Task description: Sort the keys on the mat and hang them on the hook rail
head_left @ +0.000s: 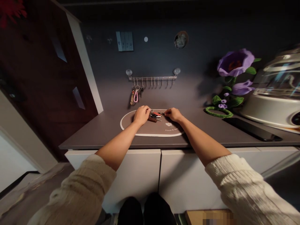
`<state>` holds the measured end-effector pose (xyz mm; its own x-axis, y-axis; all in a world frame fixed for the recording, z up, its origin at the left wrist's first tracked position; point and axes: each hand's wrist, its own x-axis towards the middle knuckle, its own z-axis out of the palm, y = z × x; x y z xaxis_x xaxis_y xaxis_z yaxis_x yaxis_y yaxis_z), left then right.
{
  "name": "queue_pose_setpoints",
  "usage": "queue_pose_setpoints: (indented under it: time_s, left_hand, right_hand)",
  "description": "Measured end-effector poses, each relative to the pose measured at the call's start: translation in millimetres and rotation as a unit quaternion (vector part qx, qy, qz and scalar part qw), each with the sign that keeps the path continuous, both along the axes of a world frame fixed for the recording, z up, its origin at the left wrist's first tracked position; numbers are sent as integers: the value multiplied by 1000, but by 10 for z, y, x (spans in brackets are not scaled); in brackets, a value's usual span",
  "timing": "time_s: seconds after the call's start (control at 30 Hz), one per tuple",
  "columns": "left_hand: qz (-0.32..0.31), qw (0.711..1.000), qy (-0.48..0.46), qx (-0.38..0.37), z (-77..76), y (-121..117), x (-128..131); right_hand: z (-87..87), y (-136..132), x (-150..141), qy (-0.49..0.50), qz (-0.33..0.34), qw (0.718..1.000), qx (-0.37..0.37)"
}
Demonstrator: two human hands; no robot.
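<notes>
A bunch of keys [155,114] lies on a brown oval mat [128,123] with a white rim, between my two hands. Among the keys are a red piece, a brown block-like fob [152,119] and silvery metal parts. My left hand [141,115] is closed at the left end of the bunch, its thumb and fingers pinching there. From the other side, my right hand [173,114] pinches a small dark key [163,114]. Fine details of what sits in the fingertips are too small to make out.
On the wall above, a clear hook rail [153,78] carries keys with a pink strap [136,96]. To the right stand a purple flower decoration [236,62], a black phone [253,128] and a white appliance with a clear dome [269,107]. White cabinet doors [136,175] are below the counter.
</notes>
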<state>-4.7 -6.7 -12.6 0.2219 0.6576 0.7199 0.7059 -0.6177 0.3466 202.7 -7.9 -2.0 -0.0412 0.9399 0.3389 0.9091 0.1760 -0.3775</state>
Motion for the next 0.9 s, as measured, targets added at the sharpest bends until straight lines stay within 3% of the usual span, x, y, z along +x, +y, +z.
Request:
queue_pose_setpoints:
  time_s: [0.23, 0.5, 0.73, 0.9]
  left_hand:
    - [-6, 1000, -4, -1, 12, -13, 13]
    - [-27, 999, 0, 17, 13, -28, 33]
    - [-35, 999, 22, 8, 44, -75, 62]
    - [-26, 999, 41, 9, 59, -102, 68]
  right_hand:
    - [-6, -2, -42, 21, -20, 999, 41]
    - [46, -67, -111, 173, -17, 984, 44]
    - [50, -94, -252, 371, 112, 922, 10]
    - [99, -174, -326, 421, 179, 889, -13]
